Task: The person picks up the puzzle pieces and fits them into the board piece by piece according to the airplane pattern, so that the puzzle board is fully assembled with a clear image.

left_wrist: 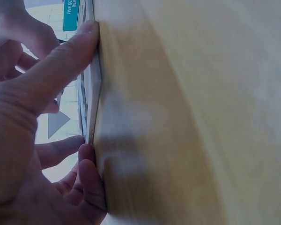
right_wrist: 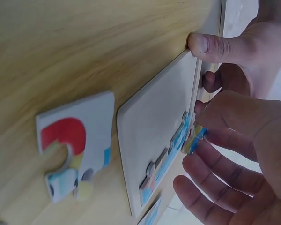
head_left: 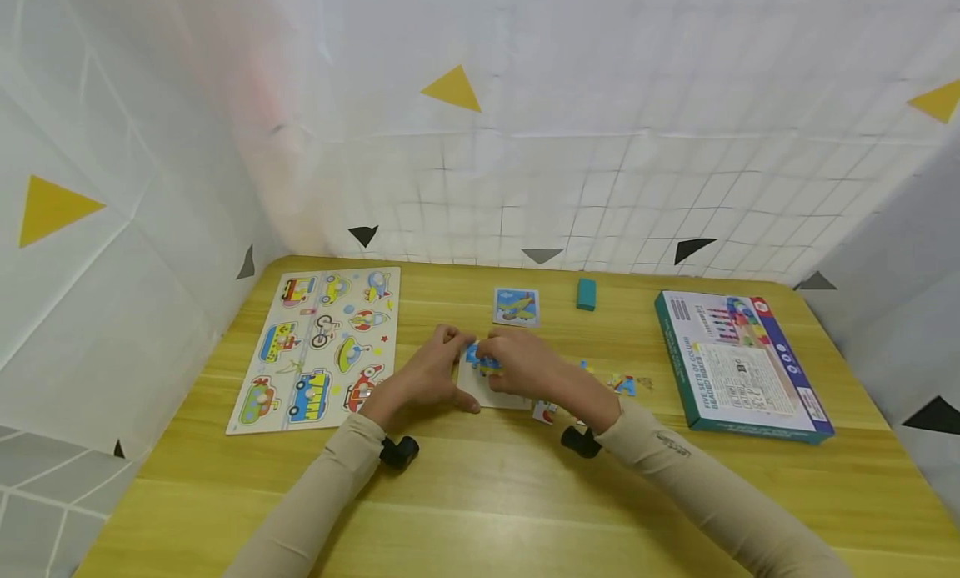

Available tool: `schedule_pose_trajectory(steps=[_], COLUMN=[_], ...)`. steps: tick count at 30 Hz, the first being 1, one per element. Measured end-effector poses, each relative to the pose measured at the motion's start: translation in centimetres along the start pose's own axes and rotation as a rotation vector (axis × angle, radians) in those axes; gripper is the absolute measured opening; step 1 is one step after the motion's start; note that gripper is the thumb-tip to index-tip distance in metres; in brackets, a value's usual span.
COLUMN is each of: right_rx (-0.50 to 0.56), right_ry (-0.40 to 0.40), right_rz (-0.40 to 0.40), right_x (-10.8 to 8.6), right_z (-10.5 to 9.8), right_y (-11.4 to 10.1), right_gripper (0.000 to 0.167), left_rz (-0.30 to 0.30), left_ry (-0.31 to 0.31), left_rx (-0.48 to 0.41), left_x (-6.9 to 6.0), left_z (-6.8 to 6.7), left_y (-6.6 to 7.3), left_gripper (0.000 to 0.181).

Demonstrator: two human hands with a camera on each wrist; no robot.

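Observation:
My left hand point(head_left: 426, 376) holds the left side of a small pale puzzle tray point(head_left: 477, 386), its thumb at the near edge and its fingers at the far edge. Between thumb and fingertips, my right hand point(head_left: 528, 365) pinches a blue and yellow puzzle piece point(right_wrist: 195, 138) over the tray's far side. Blue pieces point(right_wrist: 179, 133) lie in the tray along that side; its near part shows bare wood. Beside the tray, a loose puzzle piece point(right_wrist: 96, 136) with a red patch lies on the table. Further loose pieces point(head_left: 622, 384) are partly hidden behind my right forearm.
Behind the tray lies a picture card point(head_left: 516, 306) of a yellow plane, with a teal block point(head_left: 587, 294) to its right. A wooden vehicle puzzle board point(head_left: 315, 349) occupies the table's left. At right lies a flat teal-edged box point(head_left: 742, 365). White sheeting point(head_left: 525, 169) hangs behind.

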State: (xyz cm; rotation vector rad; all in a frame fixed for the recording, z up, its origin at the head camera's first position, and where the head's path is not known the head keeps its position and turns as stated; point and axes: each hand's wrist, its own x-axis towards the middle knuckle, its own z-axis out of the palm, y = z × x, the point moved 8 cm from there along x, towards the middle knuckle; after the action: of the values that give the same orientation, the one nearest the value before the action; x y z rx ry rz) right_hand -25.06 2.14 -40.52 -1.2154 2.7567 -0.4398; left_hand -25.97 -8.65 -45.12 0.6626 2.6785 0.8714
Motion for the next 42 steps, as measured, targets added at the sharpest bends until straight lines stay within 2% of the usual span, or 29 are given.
schedule_pose_trajectory(steps=[8,15,22,42], right_rx=[0.038,0.045,0.043,0.001], right_ry=[-0.003,-0.016,-0.001,0.010], right_rz=[-0.011,0.001,-0.038,-0.039], right_x=[0.5,1.1,1.7,2.4], right_z=[0.4,0.9,1.2,1.5], right_y=[-0.5,-0.5,-1.0,-1.2], right_gripper=[0.032,0.032,0.029,0.021], left_rz=[0.021,0.010,0.005,0.002], left_ry=[0.009,-0.003,-0.006,-0.010], left_rx=[-0.012,-0.010,-0.039,-0.032], left_x=[0.0,0.0,-0.2,-0.2], left_z=[-0.1,0.0,0.0,-0.2], left_y=[0.1,0.0,0.0,0.1], left_gripper=[0.108,0.107,0.104,0.107])
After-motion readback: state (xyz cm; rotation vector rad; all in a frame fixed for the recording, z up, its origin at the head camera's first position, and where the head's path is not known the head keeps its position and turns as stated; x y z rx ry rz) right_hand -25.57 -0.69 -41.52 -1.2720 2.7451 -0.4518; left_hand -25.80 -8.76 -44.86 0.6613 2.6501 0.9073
